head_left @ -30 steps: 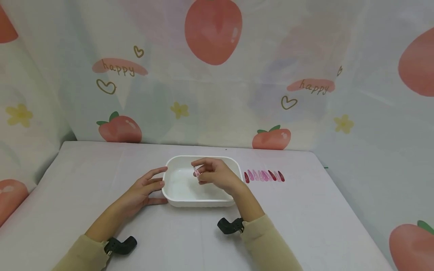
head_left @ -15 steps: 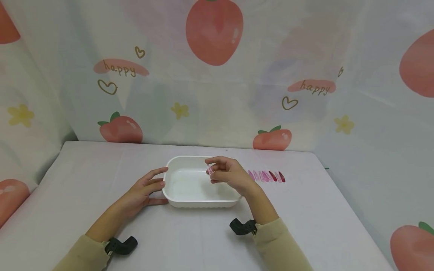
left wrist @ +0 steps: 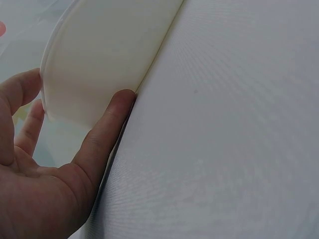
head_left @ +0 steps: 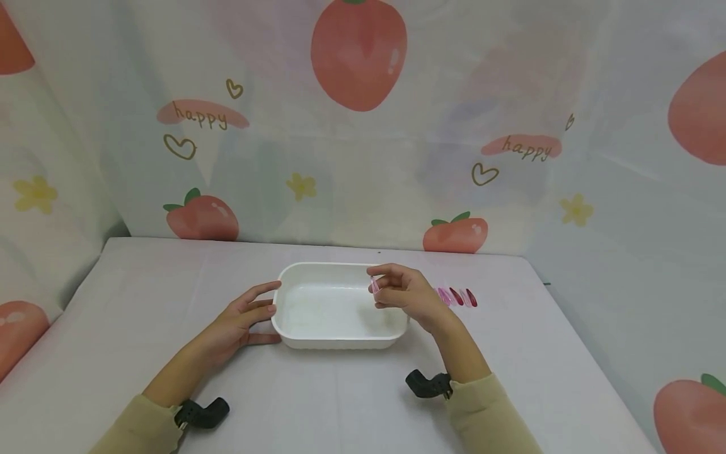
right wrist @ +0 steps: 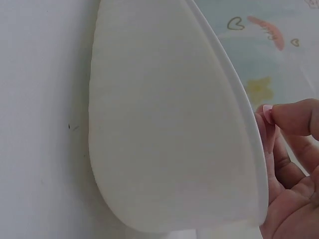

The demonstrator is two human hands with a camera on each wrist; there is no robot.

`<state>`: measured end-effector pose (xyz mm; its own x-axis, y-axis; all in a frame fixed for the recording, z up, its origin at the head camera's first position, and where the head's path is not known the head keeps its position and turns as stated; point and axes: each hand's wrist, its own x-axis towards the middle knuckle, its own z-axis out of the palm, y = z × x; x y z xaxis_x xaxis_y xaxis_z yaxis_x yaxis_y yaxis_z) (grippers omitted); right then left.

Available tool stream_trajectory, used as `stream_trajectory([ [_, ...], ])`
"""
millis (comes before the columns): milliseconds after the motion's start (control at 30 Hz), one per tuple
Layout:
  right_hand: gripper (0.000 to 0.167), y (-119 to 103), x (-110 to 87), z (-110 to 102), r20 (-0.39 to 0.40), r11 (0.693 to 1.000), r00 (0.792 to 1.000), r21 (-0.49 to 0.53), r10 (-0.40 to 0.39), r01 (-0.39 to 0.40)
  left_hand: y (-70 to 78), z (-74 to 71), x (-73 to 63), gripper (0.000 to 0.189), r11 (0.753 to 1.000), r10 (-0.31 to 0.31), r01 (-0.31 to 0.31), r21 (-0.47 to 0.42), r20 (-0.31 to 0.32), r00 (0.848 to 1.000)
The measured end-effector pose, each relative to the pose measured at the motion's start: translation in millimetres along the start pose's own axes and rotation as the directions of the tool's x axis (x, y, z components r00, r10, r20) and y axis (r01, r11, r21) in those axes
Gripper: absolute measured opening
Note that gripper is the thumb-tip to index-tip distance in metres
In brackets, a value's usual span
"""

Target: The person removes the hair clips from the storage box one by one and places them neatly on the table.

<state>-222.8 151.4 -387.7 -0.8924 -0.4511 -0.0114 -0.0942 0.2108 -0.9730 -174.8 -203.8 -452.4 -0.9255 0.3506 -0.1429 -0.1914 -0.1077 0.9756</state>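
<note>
A white rectangular plastic tray [head_left: 340, 343] stands on the table. At its left end my left hand [head_left: 238, 321] rests with fairly straight fingers; in the left wrist view the thumb [left wrist: 107, 129] lies along the lower wall and the fingertips touch the rim. Over the tray's right side, my right hand [head_left: 408, 295] pinches a small pink hair clip [head_left: 374, 285] between thumb and fingers. Only a bit of that clip [right wrist: 268, 114] shows beside the tray wall in the right wrist view. Right of the hand lie pink and dark red hair clips [head_left: 456, 296], partly hidden by it.
White cloth covers the table [head_left: 317, 403]. Behind it hangs a patterned backdrop [head_left: 363, 157] with fruit and flower prints. Black camera mounts [head_left: 428, 384] sit at both wrists.
My right hand has moved right with the pink hair clip, from above the tray's middle to its right side, covering more of the clip row. My left hand has stayed at the tray.
</note>
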Motion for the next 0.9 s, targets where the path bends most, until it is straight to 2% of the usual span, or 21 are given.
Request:
stream_trajectory([
  [400, 0.043, 3.6, -15.9, -30.5, -0.080, 0.998, 0.997, -0.066, 0.011, -0.016, -1.9, -1.6, 0.4, 0.062, 1.000, 0.007, -0.007, 0.003, 0.011, 1.000],
  [600, 0.043, 9.9, -26.2, -51.6, -0.135, 0.999, 0.991, -0.048, 0.000, -0.007, -2.7, -0.8, 0.9, 0.060, 1.000, -0.001, 0.001, 0.018, 0.001, 1.000],
  [767, 0.043, 16.5, -33.6, -73.5, -0.194, 0.998, 0.981, -0.068, -0.031, 0.018, -2.3, -0.9, -0.5, 0.060, 1.000, 0.001, -0.001, 0.026, -0.003, 1.000],
  [900, 0.043, 21.4, -40.2, -93.1, -0.260, 0.997, 0.966, -0.079, -0.008, -0.013, -1.5, 0.3, -0.1, 0.061, 1.000, 0.001, -0.001, 0.021, 0.003, 1.000],
])
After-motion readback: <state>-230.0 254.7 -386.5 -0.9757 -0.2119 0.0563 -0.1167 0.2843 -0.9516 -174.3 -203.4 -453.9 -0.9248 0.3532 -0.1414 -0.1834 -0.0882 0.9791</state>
